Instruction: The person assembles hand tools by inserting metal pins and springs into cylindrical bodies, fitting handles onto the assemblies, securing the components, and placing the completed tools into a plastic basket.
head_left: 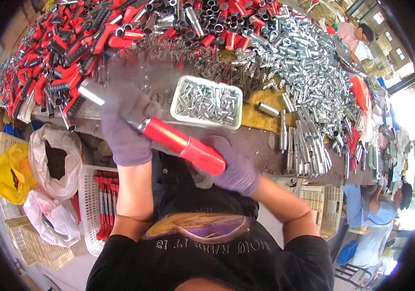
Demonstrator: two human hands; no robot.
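A red tool (168, 138) with a bright metal shaft lies slantwise in front of my chest, above the table's near edge. My left hand (127, 133), in a purple glove, is closed round its shaft; the fingers are smeared by motion. Beyond that hand a shiny metal tube end (91, 92) sticks out in line with the tool. My right hand (236, 165), gloved too, grips the wide red end from the side, some fingers hidden beneath. Just past the tool stands a pale green tray (174, 109) filled with small metal pins.
Red and black handles (57, 72) are heaped at the left, dark springs (236, 72) mid-table, chrome parts (309, 63) to the right. Metal tubes (307, 150) lie near the right edge. White sacks (54, 160) and a crate (88, 208) stand lower left. Co-workers (377, 201) sit at the right.
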